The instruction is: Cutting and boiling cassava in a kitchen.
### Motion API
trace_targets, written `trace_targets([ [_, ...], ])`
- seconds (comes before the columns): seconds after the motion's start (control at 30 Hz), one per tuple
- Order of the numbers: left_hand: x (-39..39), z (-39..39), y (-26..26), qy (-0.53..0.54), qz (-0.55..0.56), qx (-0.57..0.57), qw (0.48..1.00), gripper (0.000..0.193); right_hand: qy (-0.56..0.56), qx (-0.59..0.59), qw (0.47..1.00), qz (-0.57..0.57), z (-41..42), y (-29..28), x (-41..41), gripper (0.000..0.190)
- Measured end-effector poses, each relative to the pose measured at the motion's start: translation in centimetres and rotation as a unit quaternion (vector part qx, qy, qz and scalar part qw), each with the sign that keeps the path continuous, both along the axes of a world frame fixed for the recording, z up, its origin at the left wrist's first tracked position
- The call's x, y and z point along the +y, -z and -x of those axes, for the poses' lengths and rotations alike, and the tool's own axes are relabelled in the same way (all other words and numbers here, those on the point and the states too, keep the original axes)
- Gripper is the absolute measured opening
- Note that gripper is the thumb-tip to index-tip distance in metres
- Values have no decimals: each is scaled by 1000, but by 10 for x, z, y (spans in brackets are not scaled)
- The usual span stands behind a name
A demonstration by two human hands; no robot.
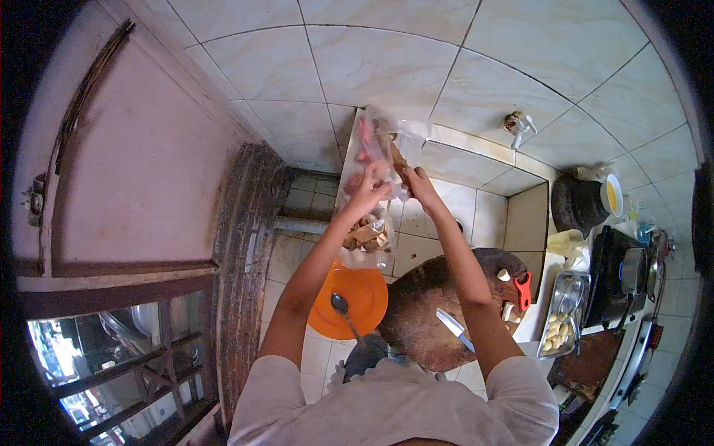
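Observation:
Both hands are over a narrow ledge against the tiled wall. My left hand pinches a clear plastic bag. My right hand, just to its right, grips a long brown piece that lies in or behind the film; its kind is unclear. Red and pink items show through plastic beyond my left hand. Nearer me, another clear bag holds brown and pale chunks. Below it is an orange plate with a metal spoon on it.
A round wooden chopping board bears a knife, a red-handled peeler and pale pieces. At right are a metal tray of pale peeled pieces, a lit stove with a pan, and a dark stone mortar. A tap juts out.

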State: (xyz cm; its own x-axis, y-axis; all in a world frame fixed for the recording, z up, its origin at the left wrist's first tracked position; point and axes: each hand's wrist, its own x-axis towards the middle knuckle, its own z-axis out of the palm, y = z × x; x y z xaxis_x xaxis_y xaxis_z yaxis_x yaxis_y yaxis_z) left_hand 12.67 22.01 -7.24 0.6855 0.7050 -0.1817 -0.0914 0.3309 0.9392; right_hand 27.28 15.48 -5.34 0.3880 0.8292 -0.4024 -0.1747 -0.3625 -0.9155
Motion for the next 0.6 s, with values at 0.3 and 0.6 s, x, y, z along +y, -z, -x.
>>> trace_targets([
  [0.3,5,13,-18,10,-173,132,976,57,-5,-17,1000,-24,-1,2,-3,30],
  [0.6,11,30,-15,-100,-453,214,859,53,8,10,1000,-1,4,-17,-26,28],
])
